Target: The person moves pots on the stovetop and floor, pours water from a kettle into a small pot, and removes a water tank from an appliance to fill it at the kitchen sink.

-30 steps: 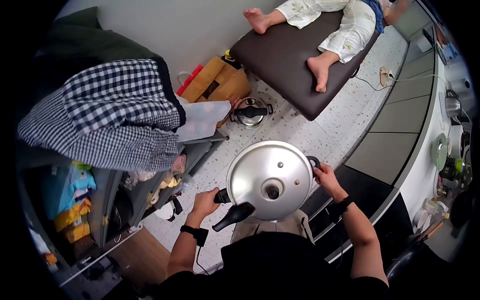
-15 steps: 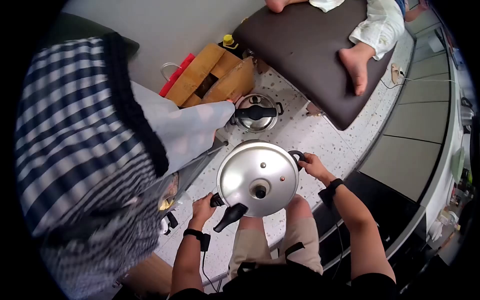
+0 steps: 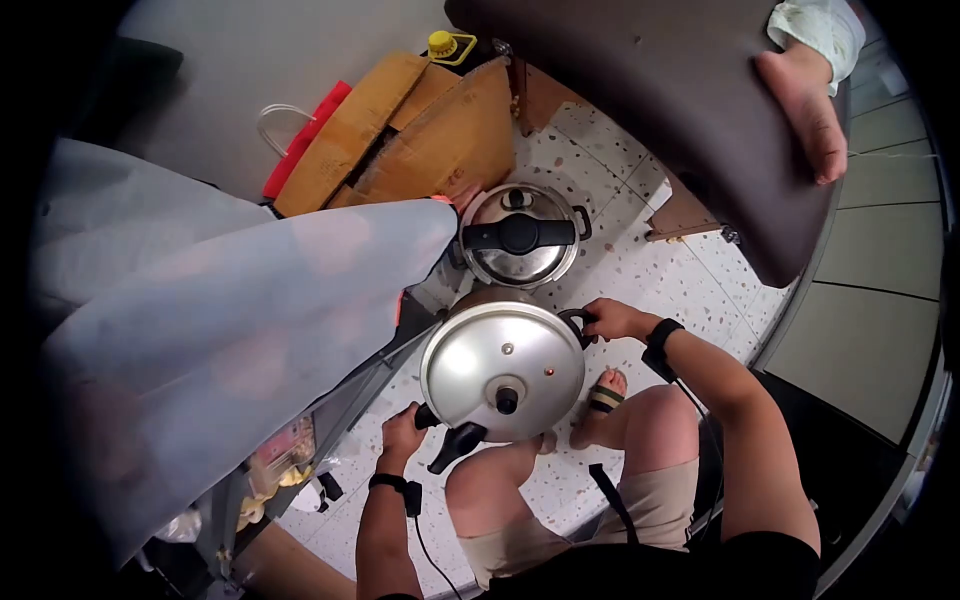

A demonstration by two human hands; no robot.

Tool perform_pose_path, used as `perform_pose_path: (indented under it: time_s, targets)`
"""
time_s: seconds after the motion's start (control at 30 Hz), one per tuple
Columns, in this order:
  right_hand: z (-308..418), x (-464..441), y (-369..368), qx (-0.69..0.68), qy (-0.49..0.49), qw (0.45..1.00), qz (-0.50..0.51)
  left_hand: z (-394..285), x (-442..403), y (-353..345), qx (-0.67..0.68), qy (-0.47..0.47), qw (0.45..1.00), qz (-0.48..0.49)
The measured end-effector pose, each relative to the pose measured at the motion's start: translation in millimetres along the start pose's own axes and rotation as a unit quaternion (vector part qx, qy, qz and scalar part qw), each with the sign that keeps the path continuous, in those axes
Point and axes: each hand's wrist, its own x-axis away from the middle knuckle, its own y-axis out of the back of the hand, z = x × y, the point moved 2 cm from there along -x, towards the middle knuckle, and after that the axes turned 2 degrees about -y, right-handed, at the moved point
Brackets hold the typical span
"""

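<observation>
A large silver pressure cooker (image 3: 470, 360) with its lid on is held between my two hands, low above the speckled floor or on it; I cannot tell which. My left hand (image 3: 402, 432) is closed round the black side handle, close to the lid's long black handle (image 3: 457, 446). On the far side, my right hand (image 3: 612, 320) grips the small black loop handle (image 3: 575, 322). Just beyond stands a second, shiny pressure cooker (image 3: 520, 262) with a black bar across its lid.
Cardboard boxes (image 3: 440, 140) stand by the wall, with a red bag (image 3: 312, 140) and a yellow-capped bottle (image 3: 441, 44). A grey cloth (image 3: 260, 290) drapes a rack at left. A person's foot (image 3: 805, 110) rests on the brown padded bench (image 3: 680, 90). Cabinets (image 3: 870, 340) line the right.
My knees have bent and my view has come lower. The held cooker is now nearer the floor and close beside the second cooker. Both hands have kept their grip.
</observation>
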Motion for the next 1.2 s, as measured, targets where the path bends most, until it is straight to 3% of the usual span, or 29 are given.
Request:
perform_pose_path:
  time_s: [0.13,0.37,0.6,0.8,1.0,1.13,1.2]
  targets:
    - [-27.2,-42.0,-15.0,0.080,0.008,0.994,0.071,24.7,-13.8,-50.3,0.007,-0.007,0.999,-0.032]
    - [-49.4,-93.4,-25.2,0.079,0.024,0.991,0.106,55.8,-34.1,-104.5,0.017,0.010,1.000,-0.021]
    - [-47.5,-124.3,-23.9,0.076,0.034,0.991,0.108,66.3,-45.7,-120.2,0.014,0.021,0.999,-0.035]
    - [-48.5,-148.2,-21.8,0.020,0.032,0.998,0.041,66.9,-50.6,-130.6,0.027,0.016,0.993,-0.116]
    - [-42.6,-143.4,-18.0,0.087,0.080,0.993,-0.011,53.3,-50.6,-127.2,0.027,0.073,0.988,-0.133]
    - [-37.6,-142.8,-4.9,0.061,0.052,0.997,0.000,51.2,-54.4,-123.1,0.009,0.046,0.987,-0.154]
    - [-35.0,-144.1,10.3,0.052,0.011,0.996,0.078,52.0,-57.1,-122.2,0.004,0.050,0.987,-0.154]
